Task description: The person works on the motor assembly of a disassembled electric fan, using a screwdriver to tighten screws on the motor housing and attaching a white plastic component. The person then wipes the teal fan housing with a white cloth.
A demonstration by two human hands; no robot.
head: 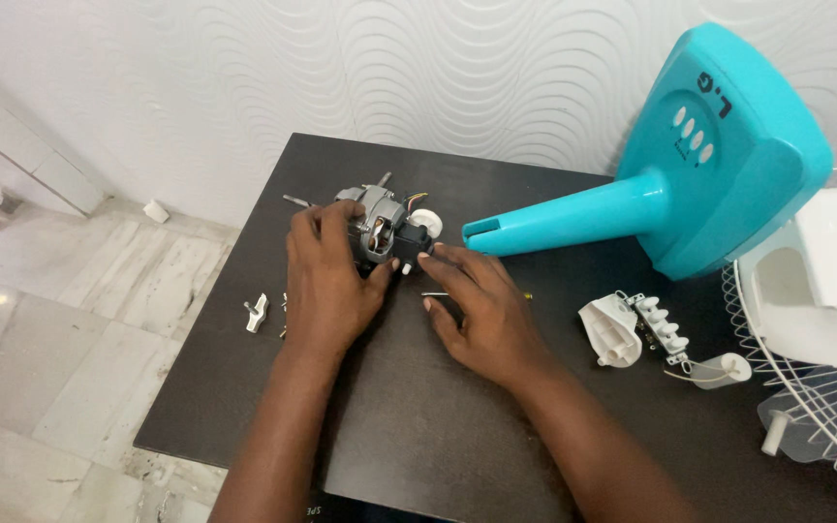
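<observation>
A small grey fan motor (377, 225) with a black block and a white knob on its right side sits on the dark table (418, 426). My left hand (326, 276) is wrapped around the motor's left side. Fingertips of my right hand (481, 310) press on the black block (417, 238) at the motor's right. A thin metal shaft sticks out behind the motor.
A turquoise fan base with its neck (690, 184) lies on its side at the right. Beside it are a white switch block (636, 324), a white capacitor (724, 370), a white housing (825, 281) and a wire fan guard (825, 407). A small metal bracket (257, 313) and screws lie at the left.
</observation>
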